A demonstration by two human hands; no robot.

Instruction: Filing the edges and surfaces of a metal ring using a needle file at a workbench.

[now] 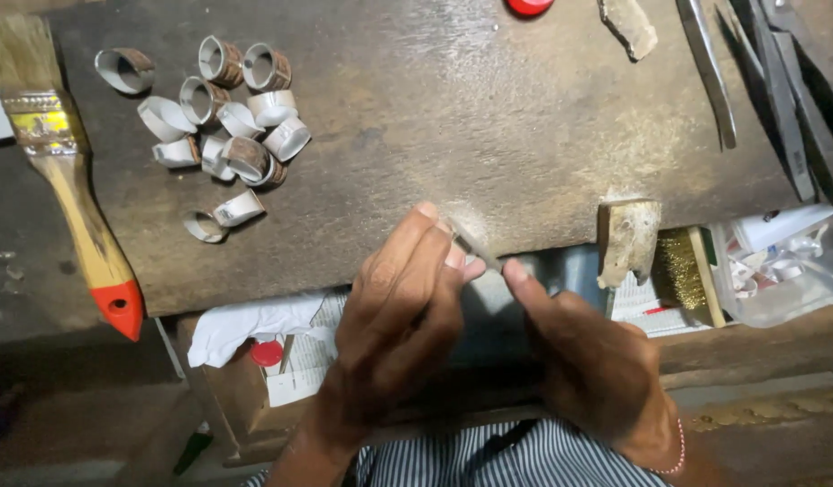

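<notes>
Bare tabletop (pixel 489 117) is lying open ahead of the hands; a ring pile (pixel 227 117) and paintbrush (pixel 69 180) are crowding the left, metal tools (pixel 777 99) blocking the right

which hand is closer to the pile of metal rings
Left. The left hand is just below and to the right of the pile of metal rings, across bare bench top. The right hand lies farther right, beyond the left hand, near the bench edge.

Small piece betw. left hand (pixel 398 307) & right hand (pixel 588 361) fingertips: blurred, mostly covered, can't ID. Red cap (pixel 528 5) at 12 o'clock cut by top edge. Dark tools (pixel 786 99) at 2 o'clock run off frame. Plastic bag (pixel 786 271) contents at 3 o'clock unclear.
</notes>
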